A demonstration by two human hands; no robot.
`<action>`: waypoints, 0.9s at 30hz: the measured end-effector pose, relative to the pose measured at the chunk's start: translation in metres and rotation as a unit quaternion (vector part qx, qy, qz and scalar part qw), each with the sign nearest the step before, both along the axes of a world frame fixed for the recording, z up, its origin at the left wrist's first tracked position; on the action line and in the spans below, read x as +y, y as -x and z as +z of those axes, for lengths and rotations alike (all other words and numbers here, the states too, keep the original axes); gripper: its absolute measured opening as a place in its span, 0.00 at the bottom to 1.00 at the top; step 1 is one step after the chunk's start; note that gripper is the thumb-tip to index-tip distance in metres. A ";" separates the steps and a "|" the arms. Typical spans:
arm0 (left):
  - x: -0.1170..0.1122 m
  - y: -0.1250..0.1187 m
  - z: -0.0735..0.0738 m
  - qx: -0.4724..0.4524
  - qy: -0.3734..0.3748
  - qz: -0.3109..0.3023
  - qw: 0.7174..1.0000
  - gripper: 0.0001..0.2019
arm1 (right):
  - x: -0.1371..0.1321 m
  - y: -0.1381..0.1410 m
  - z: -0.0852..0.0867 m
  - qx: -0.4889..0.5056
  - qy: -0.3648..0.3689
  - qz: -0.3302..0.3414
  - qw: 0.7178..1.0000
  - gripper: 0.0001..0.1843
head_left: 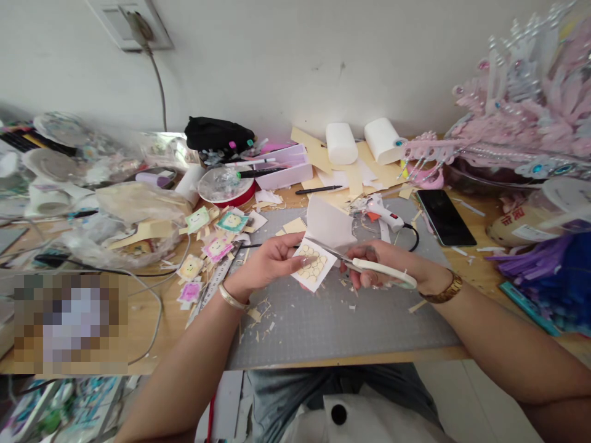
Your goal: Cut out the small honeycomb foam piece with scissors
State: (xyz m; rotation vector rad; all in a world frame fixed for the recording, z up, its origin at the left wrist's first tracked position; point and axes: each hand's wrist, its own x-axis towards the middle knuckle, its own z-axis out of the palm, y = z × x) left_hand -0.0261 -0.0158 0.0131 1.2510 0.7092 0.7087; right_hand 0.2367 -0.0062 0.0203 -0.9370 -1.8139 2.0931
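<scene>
My left hand (281, 259) pinches a small white paper card (318, 280) printed with a cluster of pale yellow rounded shapes. In my right hand (369, 255) is a pair of scissors with white handles (385, 271). Their blades lie along the card's upper edge, near my left fingers. A larger white sheet (327, 221) stands up just behind the card; whether it is joined to the card I cannot tell. Under both hands lies a grey cutting mat (360, 326) strewn with paper scraps.
Small coloured paper pieces with drawn faces (218, 248) lie left of the mat beside a metal ruler (216, 280). A hot glue gun (381, 210), a phone (446, 216) and a black pen (318, 189) are behind and right. Pink beaded decorations (517, 135) pile up at the far right.
</scene>
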 end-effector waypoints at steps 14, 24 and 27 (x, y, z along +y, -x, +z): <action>-0.001 -0.001 0.002 0.003 0.000 -0.002 1.000 0.24 | -0.002 0.005 0.006 -0.019 0.034 -0.032 0.999 0.24; -0.001 -0.001 0.003 0.009 -0.009 0.008 1.000 0.26 | -0.001 0.005 0.000 -0.018 0.061 -0.041 0.997 0.23; -0.001 0.000 0.002 0.001 -0.011 0.002 1.000 0.25 | -0.001 0.006 -0.001 -0.022 0.059 -0.042 0.997 0.22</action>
